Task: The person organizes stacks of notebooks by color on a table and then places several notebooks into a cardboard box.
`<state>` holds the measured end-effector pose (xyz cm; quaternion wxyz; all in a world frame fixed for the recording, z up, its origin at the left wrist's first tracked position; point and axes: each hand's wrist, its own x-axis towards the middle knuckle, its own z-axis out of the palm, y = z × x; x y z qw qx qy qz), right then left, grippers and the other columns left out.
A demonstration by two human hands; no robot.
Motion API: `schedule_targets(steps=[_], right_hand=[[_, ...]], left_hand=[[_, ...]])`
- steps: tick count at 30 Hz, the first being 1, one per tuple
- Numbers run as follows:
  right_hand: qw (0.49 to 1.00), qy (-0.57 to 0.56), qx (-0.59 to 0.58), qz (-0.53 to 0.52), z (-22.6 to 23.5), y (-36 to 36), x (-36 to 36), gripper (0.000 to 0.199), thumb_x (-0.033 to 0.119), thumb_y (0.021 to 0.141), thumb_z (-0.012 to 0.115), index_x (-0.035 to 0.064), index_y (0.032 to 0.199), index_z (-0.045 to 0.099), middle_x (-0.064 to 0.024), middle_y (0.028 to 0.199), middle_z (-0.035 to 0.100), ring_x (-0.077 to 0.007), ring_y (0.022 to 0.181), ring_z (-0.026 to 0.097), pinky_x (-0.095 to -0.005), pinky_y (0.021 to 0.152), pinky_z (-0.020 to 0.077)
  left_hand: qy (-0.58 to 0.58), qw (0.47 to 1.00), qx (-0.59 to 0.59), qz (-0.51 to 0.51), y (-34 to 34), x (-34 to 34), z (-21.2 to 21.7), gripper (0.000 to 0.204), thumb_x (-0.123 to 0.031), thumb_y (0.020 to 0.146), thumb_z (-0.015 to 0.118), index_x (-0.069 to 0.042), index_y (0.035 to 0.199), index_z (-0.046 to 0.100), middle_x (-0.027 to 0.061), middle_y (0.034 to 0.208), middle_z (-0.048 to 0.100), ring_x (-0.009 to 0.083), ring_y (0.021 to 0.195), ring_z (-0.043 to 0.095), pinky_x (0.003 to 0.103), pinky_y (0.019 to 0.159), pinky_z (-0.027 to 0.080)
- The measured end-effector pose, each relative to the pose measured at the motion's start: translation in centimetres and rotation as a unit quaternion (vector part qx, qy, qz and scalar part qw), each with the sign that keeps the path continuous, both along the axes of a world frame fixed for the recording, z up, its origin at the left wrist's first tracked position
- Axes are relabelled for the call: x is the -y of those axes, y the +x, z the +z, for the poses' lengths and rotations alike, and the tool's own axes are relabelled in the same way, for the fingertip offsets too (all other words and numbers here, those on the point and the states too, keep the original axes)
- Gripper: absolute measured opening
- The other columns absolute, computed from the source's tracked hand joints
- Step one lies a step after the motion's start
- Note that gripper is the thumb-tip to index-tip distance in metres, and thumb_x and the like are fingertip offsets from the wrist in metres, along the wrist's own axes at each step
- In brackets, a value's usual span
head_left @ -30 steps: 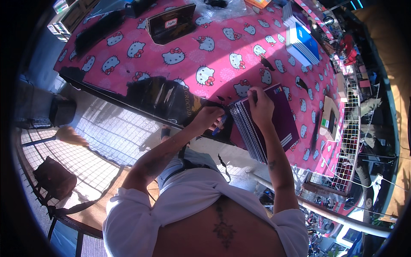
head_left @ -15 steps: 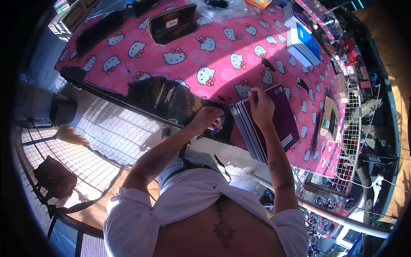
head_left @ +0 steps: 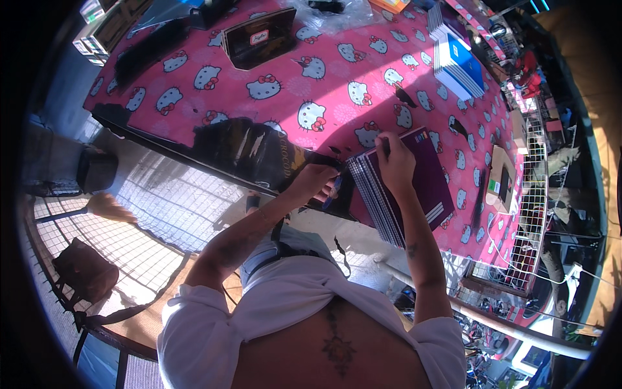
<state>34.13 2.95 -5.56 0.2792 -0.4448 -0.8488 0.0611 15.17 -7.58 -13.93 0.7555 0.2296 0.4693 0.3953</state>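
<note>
The left hand is curled nearly closed above the near edge of the tabletop, its fingers folded around a small blue object that is mostly hidden, so its kind cannot be told. Just to the right, the right hand rests on a stack of purple notebooks, thumb and fingers bent toward each other; whether anything is pinched in the dark gap between them cannot be told. The notebooks lie flat at the near edge, right of its middle, with their spiral bindings turned toward the left hand and their lowest corner reaching that edge. A pink cloth printed with white cat faces covers the tabletop, worn away to a black patch along the near edge, left of the hands. Farther back, left of the middle, a dark, folded case stands upright. Clear plastic lies toward the far side, and a stack of blue notebooks sits near the far right corner. A beige box rests by the right edge, beside a wire rack. A broom lies below, well left of the person.
</note>
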Motion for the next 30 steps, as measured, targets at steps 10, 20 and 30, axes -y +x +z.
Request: schedule_targets(steps=[10,20,30], right_hand=[[1.000,0.004,-0.002,0.003,0.2,0.1,0.0,0.013,0.018,0.090,0.064,0.0094,0.098,0.057,-0.0110,0.086,0.066,-0.0340,0.078,0.067,-0.0426,0.064,0.0516],[1.000,0.006,-0.001,0.006,0.2,0.0,0.0,0.012,0.017,0.091,0.063,0.0093,0.098,0.057,-0.0109,0.085,0.066,-0.0338,0.077,0.066,-0.0426,0.063,0.0511],[1.000,0.002,-0.003,0.009,0.2,0.0,0.1,0.012,0.017,0.091,0.063,0.0093,0.099,0.057,-0.0108,0.085,0.066,-0.0334,0.077,0.067,-0.0423,0.063,0.0515]], left_hand=[[0.170,0.957,-0.234,-0.012,0.3,0.2,-0.3,0.030,-0.027,0.096,0.054,-0.001,0.098,0.066,0.0041,0.073,0.065,0.0128,0.063,0.067,0.025,0.054,0.052],[0.210,0.935,-0.285,-0.042,0.4,-0.3,-0.8,0.032,-0.029,0.095,0.054,-0.003,0.110,0.064,0.0051,0.077,0.067,0.0164,0.064,0.068,0.027,0.053,0.051],[-0.009,0.999,-0.028,-0.023,-0.1,-1.3,-1.0,0.027,-0.029,0.094,0.054,-0.003,0.095,0.062,0.0048,0.075,0.066,0.0192,0.067,0.070,0.031,0.055,0.056]])
